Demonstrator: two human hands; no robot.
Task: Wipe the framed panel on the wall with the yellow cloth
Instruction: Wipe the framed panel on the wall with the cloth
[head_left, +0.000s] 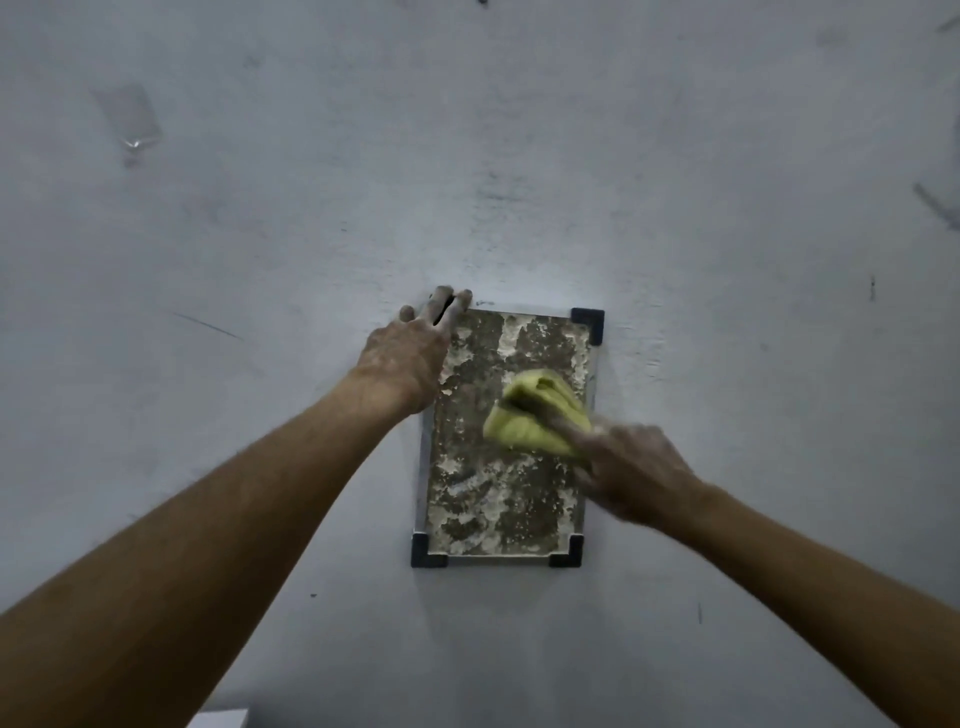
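Left hand (410, 358) lies flat, fingers spread, over the framed panel's (498, 499) top-left corner, bracing it to the wall (260, 208); it grips nothing. Panel face is blotchy, white crust across most of it. Yellow cloth (535, 415) sits bunched on the panel's right-centre, right hand (631, 470) closed around it, blurred mid-stroke. Cloth looks soft and light, so wad it and press with the fingertips. Panel looks stiff, possibly glass: steady it at the black corners (589, 322) and go easy on pressure.
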